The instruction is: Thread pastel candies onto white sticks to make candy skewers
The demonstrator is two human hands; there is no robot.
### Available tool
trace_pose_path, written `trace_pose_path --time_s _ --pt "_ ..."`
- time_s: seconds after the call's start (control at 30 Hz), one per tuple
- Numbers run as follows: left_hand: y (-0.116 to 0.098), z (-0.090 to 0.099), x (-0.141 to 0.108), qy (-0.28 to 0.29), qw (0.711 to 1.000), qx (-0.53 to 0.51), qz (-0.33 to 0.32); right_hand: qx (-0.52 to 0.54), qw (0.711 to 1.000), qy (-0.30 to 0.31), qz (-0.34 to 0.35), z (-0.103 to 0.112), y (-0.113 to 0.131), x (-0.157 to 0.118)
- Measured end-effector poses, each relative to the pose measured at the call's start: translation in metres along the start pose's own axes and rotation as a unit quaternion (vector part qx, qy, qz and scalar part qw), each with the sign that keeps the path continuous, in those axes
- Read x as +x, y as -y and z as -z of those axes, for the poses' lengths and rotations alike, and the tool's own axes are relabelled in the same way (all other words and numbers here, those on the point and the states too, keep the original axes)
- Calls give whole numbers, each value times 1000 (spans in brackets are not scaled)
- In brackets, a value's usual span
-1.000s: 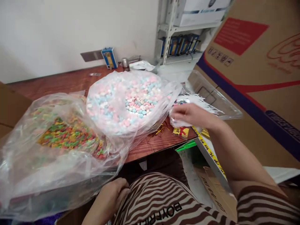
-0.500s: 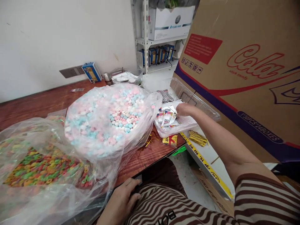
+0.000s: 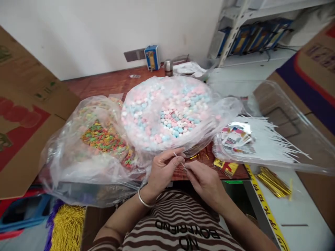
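Observation:
In front of my chest, my left hand (image 3: 162, 171) pinches a thin white stick (image 3: 175, 154) between thumb and fingers. My right hand (image 3: 205, 179) has its fingertips closed on the stick's lower end. Just beyond the hands lies a clear bag of pink, blue and white candies (image 3: 178, 122). To the left is another bag, filled with small coloured rings (image 3: 104, 139). On the right stands a clear plastic tray (image 3: 277, 166) with many white sticks (image 3: 272, 139) and printed wrappers (image 3: 237, 137).
Gold twist ties (image 3: 274, 182) lie on the white surface at right, and a yellow packet (image 3: 225, 168) rests on the table's front edge. Cardboard boxes flank me, one at left (image 3: 23, 115), one at right (image 3: 311, 66). A blue box (image 3: 152, 57) and metal cup (image 3: 168, 66) stand by the wall.
My right hand has come from the tray to the middle in front of me. My left hand has risen from the table edge to meet it, and a white stick is now between them.

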State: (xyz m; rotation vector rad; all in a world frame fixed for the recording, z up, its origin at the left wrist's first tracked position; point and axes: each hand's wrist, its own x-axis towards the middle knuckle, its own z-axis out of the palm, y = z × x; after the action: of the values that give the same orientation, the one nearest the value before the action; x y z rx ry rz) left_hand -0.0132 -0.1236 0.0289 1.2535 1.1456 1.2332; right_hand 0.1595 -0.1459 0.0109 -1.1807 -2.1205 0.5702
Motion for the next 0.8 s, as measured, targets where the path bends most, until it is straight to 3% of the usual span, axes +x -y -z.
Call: trace_pose_path --time_s 0.07,0.17,0.47,0.8 --pt "2 3 2 -24 999 19 -16 51 998 8 -24 -17 -2 4" --pt "3 11 1 -34 997 49 -39 98 994 29 -44 -27 -8 12" --pt "3 24 9 -49 994 93 -41 150 983 67 -77 -39 -11 26" --pt "7 29 20 -64 992 103 -15 204 970 88 -95 -39 -6 37"
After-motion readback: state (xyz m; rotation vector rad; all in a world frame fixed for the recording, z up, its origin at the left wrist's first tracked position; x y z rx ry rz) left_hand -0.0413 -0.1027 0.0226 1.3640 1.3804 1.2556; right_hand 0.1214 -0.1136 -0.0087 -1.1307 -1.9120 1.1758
